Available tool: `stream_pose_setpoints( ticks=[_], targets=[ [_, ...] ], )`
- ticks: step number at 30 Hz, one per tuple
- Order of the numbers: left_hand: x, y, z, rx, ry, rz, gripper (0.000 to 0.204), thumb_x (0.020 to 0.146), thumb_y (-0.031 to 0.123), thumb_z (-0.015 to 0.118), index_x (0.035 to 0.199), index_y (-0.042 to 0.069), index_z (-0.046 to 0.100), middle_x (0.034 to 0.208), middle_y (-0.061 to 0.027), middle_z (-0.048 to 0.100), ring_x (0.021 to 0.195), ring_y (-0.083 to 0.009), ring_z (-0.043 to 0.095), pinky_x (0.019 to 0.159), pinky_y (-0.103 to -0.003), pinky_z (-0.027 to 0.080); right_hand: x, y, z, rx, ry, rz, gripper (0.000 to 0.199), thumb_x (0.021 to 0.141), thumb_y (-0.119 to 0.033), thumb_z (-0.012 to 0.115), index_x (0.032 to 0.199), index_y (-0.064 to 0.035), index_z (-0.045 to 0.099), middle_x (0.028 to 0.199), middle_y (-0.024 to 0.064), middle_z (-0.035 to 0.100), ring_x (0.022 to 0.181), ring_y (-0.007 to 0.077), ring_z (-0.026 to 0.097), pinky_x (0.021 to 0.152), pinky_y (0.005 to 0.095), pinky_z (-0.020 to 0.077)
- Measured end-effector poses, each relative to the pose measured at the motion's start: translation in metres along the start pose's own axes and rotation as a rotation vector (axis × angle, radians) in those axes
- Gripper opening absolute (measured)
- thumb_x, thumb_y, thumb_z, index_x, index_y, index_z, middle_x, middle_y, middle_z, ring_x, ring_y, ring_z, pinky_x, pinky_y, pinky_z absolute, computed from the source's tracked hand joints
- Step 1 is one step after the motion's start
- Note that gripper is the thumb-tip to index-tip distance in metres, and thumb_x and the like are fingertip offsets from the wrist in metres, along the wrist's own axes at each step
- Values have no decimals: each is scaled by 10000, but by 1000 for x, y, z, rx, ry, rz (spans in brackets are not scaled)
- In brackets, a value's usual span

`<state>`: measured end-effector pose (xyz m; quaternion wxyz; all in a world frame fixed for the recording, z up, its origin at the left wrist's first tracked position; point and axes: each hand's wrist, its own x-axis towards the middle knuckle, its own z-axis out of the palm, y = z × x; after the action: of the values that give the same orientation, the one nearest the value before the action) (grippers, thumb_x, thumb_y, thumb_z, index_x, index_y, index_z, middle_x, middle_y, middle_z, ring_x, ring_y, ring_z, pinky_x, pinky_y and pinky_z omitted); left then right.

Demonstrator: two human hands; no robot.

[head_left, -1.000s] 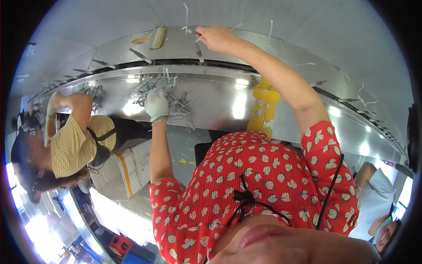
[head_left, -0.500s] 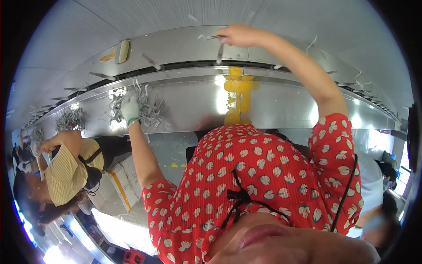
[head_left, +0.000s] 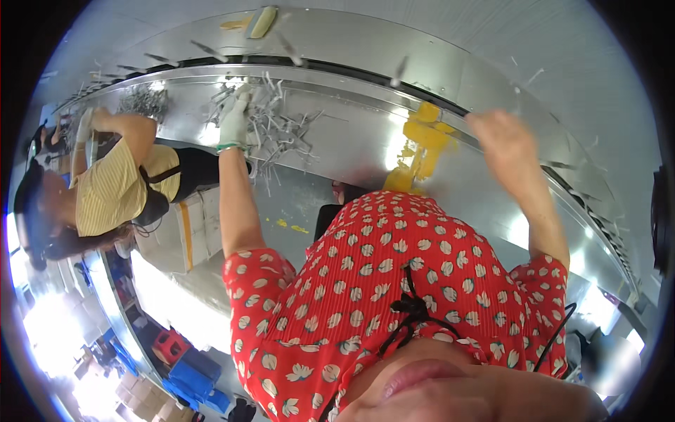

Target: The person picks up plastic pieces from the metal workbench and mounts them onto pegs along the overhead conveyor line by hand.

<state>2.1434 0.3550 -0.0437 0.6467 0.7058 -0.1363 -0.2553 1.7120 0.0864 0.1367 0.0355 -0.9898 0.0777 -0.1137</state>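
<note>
My left hand [head_left: 234, 119], in a white glove with a green cuff, is at a loose pile of thin, bent grey strips [head_left: 281, 126] on the metal ledge. Its fingers look closed among the strips, and what they hold is too small to make out. My bare right hand [head_left: 505, 144] is raised over the ledge at the right, close to the dark slot along its far side. Motion smears its fingers, and no tool shows clearly in it. Grey upright pieces [head_left: 401, 72] stand at intervals along the slot.
Yellow tape [head_left: 425, 144] crosses the metal ledge [head_left: 351, 133]. A yellow-handled brush [head_left: 262, 22] lies on the far panel. At the left, a co-worker in a striped yellow top [head_left: 105, 200] works by another grey pile [head_left: 144, 103]. White boxes [head_left: 165, 235] stand behind that person.
My right hand has moved right and nearer, away from the far panel; the dark-tipped tweezers seen in it earlier no longer show clearly. The view has turned; my left hand stays at the pile.
</note>
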Motion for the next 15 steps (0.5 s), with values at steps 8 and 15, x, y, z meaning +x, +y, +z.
stream_pose_setpoints(
  ticks=[8,15],
  targets=[
    [-38,-29,61,76,-147,63,426,890,95,621,1290,-14,524,1086,-75,610,938,-125,592,808,-252,505,135,-73,178,620,-41,-44,247,854,-168,595,1070,-51,570,939,162,627,924,353,611,773,458,495],
    [-69,-30,114,-75,-346,155,483,865,64,613,1322,-9,473,1139,-94,613,999,-157,609,843,-268,500,171,-91,254,499,-62,96,215,832,-151,575,1025,-58,574,926,145,623,927,345,621,743,469,503]
  ],
)
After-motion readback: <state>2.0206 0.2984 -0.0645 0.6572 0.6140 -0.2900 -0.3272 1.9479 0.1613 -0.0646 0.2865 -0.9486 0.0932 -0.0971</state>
